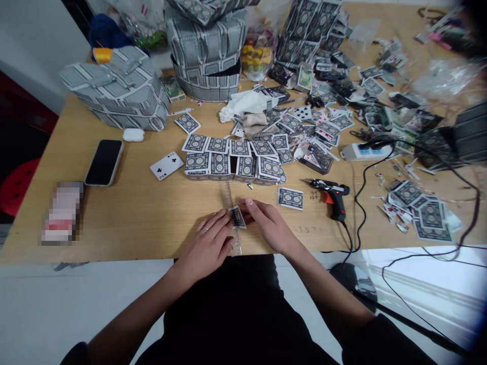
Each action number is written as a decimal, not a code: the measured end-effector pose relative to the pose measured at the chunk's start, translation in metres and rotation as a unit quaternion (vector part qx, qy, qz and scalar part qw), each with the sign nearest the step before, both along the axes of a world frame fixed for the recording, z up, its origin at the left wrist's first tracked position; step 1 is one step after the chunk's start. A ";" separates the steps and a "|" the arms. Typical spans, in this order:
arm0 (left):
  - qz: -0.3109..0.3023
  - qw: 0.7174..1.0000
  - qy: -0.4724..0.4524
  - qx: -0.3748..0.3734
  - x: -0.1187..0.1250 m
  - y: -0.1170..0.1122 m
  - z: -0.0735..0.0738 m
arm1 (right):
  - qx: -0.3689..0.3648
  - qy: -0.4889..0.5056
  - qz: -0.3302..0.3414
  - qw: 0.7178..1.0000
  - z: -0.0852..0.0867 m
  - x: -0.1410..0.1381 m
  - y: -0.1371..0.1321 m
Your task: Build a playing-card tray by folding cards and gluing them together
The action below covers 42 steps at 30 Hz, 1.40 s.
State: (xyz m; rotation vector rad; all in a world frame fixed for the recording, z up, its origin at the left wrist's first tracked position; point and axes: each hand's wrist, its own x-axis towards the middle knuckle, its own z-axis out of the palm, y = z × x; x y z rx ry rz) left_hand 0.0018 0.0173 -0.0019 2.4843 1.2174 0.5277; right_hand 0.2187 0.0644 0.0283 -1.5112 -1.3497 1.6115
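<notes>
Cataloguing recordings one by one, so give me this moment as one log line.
left hand: pressed over clear ruler | right hand: at patterned card beside left fingertips | glue gun: lying to the right

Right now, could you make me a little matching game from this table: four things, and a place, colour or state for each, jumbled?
Things:
1. Glue gun
2. Small card piece
3. Two of clubs
4. White case

Descriptions:
A. Lying face up
B. Beside the dark-screened phone
C. Between the left hand and the right hand
D. Black, with an orange trigger

Pairs: 1-D, 2-C, 3-A, 4-B
</notes>
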 end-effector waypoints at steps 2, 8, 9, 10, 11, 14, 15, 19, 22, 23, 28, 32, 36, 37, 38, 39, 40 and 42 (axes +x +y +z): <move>0.000 1.000 0.002 -0.001 0.000 0.000 0.000 | -0.010 0.007 -0.002 1.000 -0.001 0.001 0.001; 0.000 1.000 0.009 -0.007 0.000 0.000 0.000 | -0.008 -0.001 0.022 1.000 0.003 0.003 -0.002; 0.000 1.000 0.011 -0.007 0.000 0.000 0.000 | -0.008 -0.005 0.020 1.000 0.004 0.003 -0.004; 0.001 1.000 0.013 -0.006 0.000 0.000 0.000 | -0.009 -0.008 0.018 1.000 0.004 0.004 -0.006; 0.001 1.000 0.014 -0.005 0.000 0.000 0.000 | -0.011 -0.010 0.016 1.000 0.005 0.005 -0.008; 0.003 1.000 0.013 -0.001 0.001 -0.001 0.000 | -0.023 -0.009 0.014 1.000 0.005 0.007 -0.016; 0.003 1.000 0.013 0.000 0.001 -0.001 0.000 | -0.025 -0.009 0.013 1.000 0.005 0.007 -0.018; 0.001 1.000 0.015 0.001 0.001 -0.001 0.000 | -0.021 -0.010 0.009 1.000 0.004 0.008 -0.024; 0.001 1.000 0.014 0.000 0.000 -0.001 0.001 | -0.012 -0.013 0.008 1.000 0.005 0.008 -0.026; 0.000 1.000 0.015 0.001 0.000 -0.001 0.002 | -0.010 -0.016 0.008 1.000 0.005 0.008 -0.027; -0.001 1.000 0.018 0.003 0.002 0.000 0.003 | -0.004 -0.030 0.015 0.999 0.007 0.010 -0.033; -0.002 1.000 0.014 0.001 0.001 0.000 0.002 | -0.002 -0.030 0.018 0.999 0.008 0.011 -0.036; -0.006 1.000 0.015 -0.002 0.001 0.000 0.002 | -0.003 -0.038 0.028 0.999 0.012 0.008 -0.043; -0.007 1.000 0.018 -0.001 0.001 0.000 0.001 | -0.002 -0.035 0.034 0.999 0.014 0.007 -0.045; -0.007 1.000 0.021 0.000 0.000 0.000 0.001 | 0.000 -0.030 0.040 0.999 0.015 0.005 -0.047; -0.008 1.000 0.024 0.003 0.000 0.000 0.001 | 0.004 -0.023 0.044 0.999 0.016 0.003 -0.050; -0.007 1.000 0.024 0.006 0.000 0.000 0.001 | 0.007 -0.015 0.046 0.999 0.017 0.002 -0.053; -0.006 1.000 0.023 0.005 0.000 0.000 0.001 | 0.010 -0.006 0.043 0.999 0.018 0.001 -0.058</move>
